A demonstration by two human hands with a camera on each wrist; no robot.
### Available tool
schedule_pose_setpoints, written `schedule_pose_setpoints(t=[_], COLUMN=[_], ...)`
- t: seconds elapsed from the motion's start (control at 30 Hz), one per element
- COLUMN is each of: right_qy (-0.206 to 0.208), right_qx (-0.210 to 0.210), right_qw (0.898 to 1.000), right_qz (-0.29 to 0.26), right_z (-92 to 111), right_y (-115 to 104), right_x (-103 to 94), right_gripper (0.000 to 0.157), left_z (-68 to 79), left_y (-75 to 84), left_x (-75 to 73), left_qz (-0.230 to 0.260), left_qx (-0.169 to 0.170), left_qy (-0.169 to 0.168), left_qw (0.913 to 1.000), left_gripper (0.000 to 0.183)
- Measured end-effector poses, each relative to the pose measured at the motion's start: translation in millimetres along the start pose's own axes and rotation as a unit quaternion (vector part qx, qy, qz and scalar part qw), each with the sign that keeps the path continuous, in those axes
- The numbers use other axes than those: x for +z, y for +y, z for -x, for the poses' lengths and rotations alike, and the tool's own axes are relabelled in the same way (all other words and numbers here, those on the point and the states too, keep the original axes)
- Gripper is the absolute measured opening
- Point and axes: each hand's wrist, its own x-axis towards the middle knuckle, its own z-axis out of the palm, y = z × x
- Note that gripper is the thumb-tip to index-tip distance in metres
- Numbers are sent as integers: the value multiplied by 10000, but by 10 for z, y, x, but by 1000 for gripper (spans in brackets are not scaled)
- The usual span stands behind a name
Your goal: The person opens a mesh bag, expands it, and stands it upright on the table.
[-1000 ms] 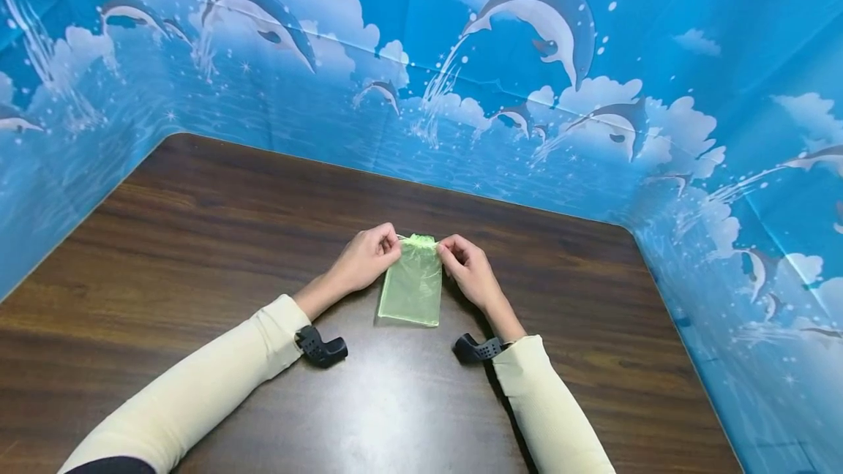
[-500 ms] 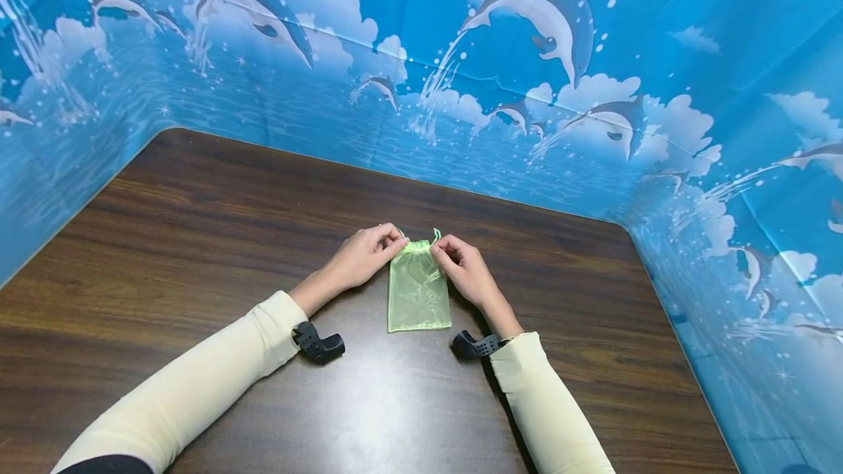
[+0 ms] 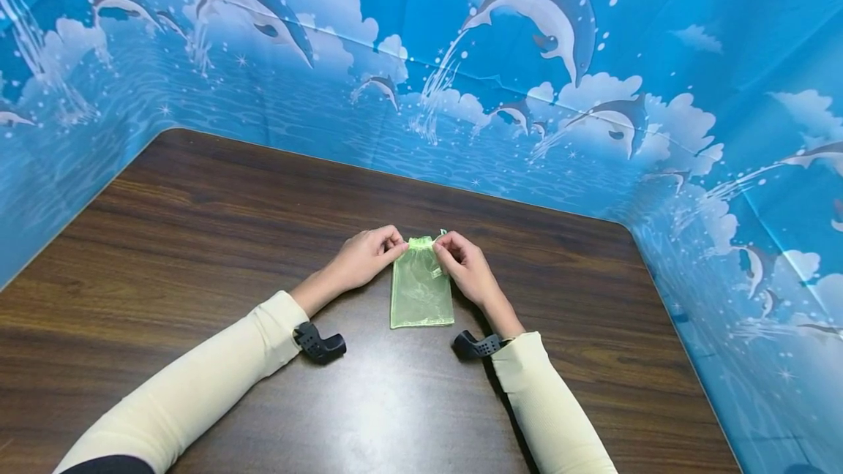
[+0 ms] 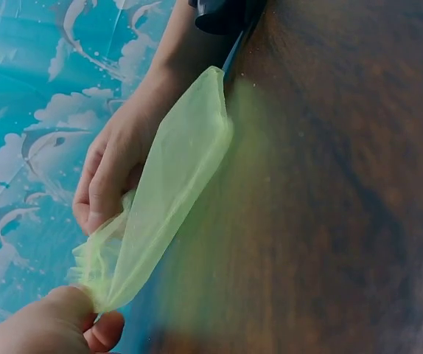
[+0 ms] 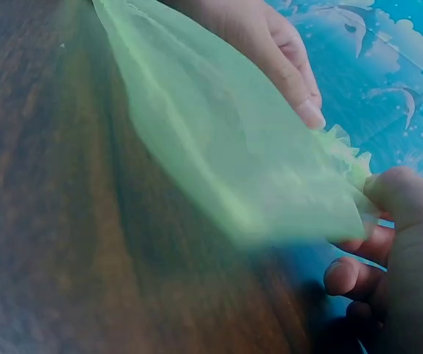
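A sheer light-green drawstring pouch (image 3: 421, 291) hangs between both hands, its gathered neck (image 3: 420, 243) at the top. My left hand (image 3: 370, 258) pinches the neck's left corner between thumb and fingers; in the left wrist view the left thumb (image 4: 68, 299) presses against the ruffled edge. The opposite corner is pinched by my right hand (image 3: 469, 269), and a bit of cord (image 3: 443, 232) shows above those fingers. From the right wrist view, the pouch's body (image 5: 219, 140) slants up off the table and looks flat. Much of the cord is hidden by the fingers.
A dark wood-grain table (image 3: 263, 203) extends around the hands, with a bright glare spot near the front. Behind it and at its sides hangs a blue dolphin-print cloth (image 3: 329, 108). Black wrist mounts (image 3: 320, 344) sit on both cuffs.
The pouch has shifted slightly right. A second ago a string stretched from its neck to the left hand; now both hands hold the neck's corners. The cord loop near the right hand has dropped lower.
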Motion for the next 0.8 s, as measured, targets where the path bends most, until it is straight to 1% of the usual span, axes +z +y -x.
schedule_pose_setpoints(t=[0.1, 0.23, 0.43, 0.8], right_qy=[16, 77, 163, 205], right_qx=[-53, -114, -174, -116], right_qw=[10000, 9999, 9996, 9997], right_qz=[48, 72, 132, 97], right_z=[4, 8, 2, 6], right_y=[-6, -2, 10, 0], right_x=[0, -3, -10, -4], right_gripper=[16, 15, 15, 16], left_z=[4, -1, -1, -11], left_y=[9, 10, 21, 18], left_x=[-3, -5, -16, -13], left_qz=[-68, -138, -22, 42], left_qx=[-31, 16, 85, 45], left_qy=[17, 74, 152, 133], left_qw=[10000, 9999, 9998, 9999], left_gripper=[14, 13, 11, 12])
